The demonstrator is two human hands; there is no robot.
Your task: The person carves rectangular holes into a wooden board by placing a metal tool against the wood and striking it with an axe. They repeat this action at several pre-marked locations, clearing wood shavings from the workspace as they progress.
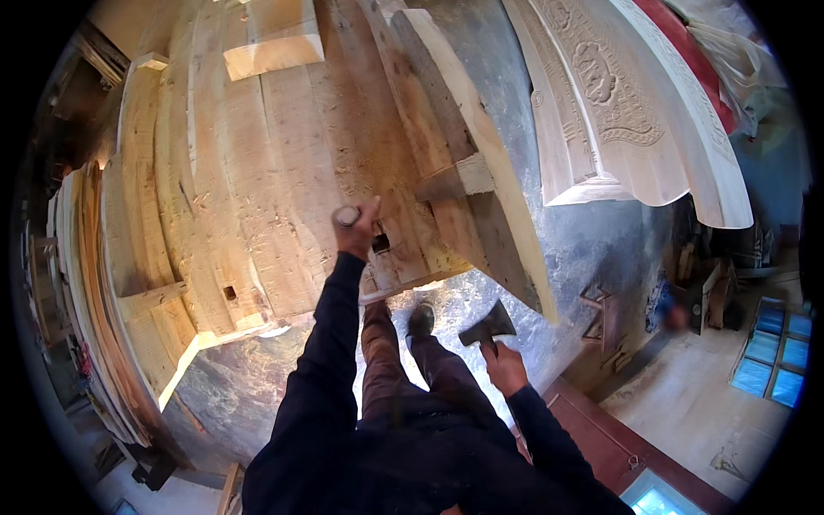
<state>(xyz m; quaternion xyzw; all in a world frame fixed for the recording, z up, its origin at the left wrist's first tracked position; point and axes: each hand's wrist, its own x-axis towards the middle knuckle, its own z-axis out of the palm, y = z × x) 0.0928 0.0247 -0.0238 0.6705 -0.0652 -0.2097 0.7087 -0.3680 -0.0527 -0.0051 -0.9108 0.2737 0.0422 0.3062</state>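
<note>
My left hand [359, 230] is closed round an upright, chisel-like tool [347, 215]. Only the round top of its wooden handle shows; the lower end is hidden by the hand. Right beside that fist, a square hole [380, 243] opens in the broad plank surface [292, 206]. A second square hole [229, 293] lies farther left near the front edge. Lower right, over the floor, my right hand [506, 369] grips a hatchet [489, 327] close below its dark metal head. The head is raised, apart from the wood.
A thick wooden block [273, 51] rests on the far planks. Along the right side runs a slanting board [493, 154] with a short crosspiece [455, 178]. Carved pale panels [601, 94] stand beyond it. Stacked boards [86, 300] line the left. A person [669, 313] is at far right.
</note>
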